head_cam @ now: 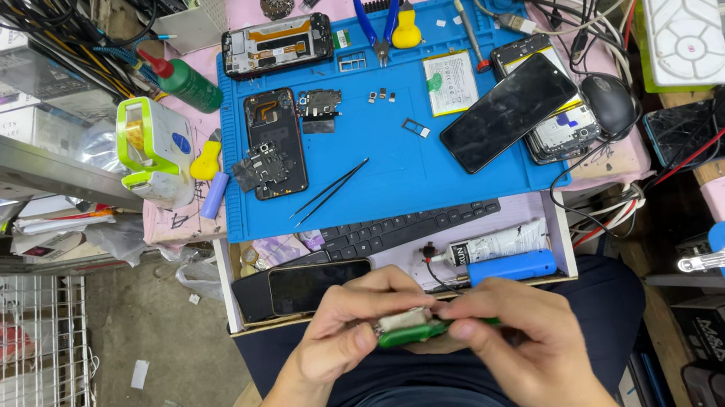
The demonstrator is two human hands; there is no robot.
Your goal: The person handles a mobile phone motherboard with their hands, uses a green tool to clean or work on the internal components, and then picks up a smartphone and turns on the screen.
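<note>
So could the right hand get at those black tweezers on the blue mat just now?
Probably not at once: the right hand and left hand both grip a small green part. The black tweezers lie uncovered on the blue mat, past the open drawer.

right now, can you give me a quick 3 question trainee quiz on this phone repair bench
1. True or false: both hands, left hand and right hand, are holding the green tool.
2. What lies nearest the black tweezers on the blue mat? A) the opened phone frame B) the computer mouse C) the green bottle
3. Fill in: the blue-handled pliers lie at the mat's ____ edge, far from the person.

Key
1. True: both hands grip it, over the lap.
2. A
3. Top (far) edge, beside a yellow tool.
</note>
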